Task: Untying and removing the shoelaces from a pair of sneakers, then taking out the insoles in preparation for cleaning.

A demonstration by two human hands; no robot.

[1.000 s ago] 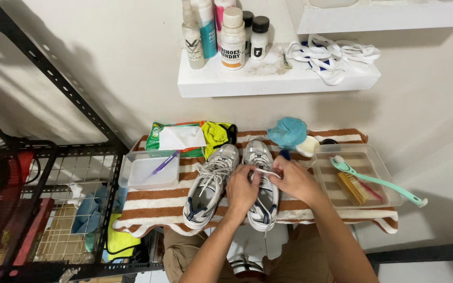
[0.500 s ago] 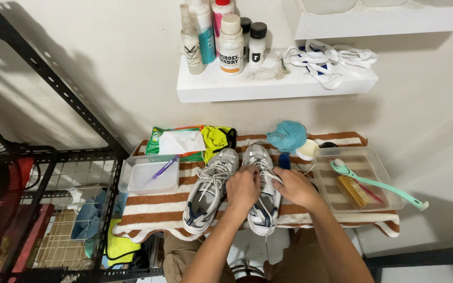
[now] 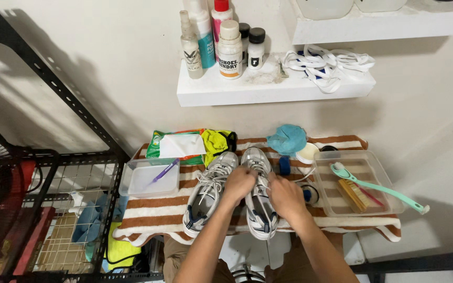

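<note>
Two grey-and-white running shoes lie side by side, toes toward the wall, on a brown-and-white striped towel (image 3: 148, 207) that covers a low table. Both hands work on the right shoe (image 3: 259, 202): the left hand (image 3: 238, 183) is curled over its laces near the tongue, and the right hand (image 3: 285, 195) is closed on the same lacing from the other side, fingers pinched together; exactly which strand each holds is hidden by the knuckles. The left shoe (image 3: 208, 193) sits just beside it, touching or nearly touching, with its laces loose and its opening facing the camera. Left of the shoes stands a clear plastic tub (image 3: 132, 191) with a purple-handled brush (image 3: 164, 171) leaning in it. Behind that lie a green pack of wipes (image 3: 176, 145) and a yellow cloth (image 3: 215, 141). Right of the shoes is a clear rectangular tray (image 3: 376, 209) holding a wooden scrub brush (image 3: 354, 195) and a long teal-handled brush (image 3: 381, 187) whose handle pokes over the tray's right rim. A blue cloth (image 3: 288, 139) and a small white round tin (image 3: 307, 153) rest near the wall. Above, a white shelf (image 3: 226, 95) carries several cleaning bottles (image 3: 230, 44) and a heap of white shoelaces (image 3: 329, 65). A black wire rack (image 3: 79, 209) stands at the left.
</note>
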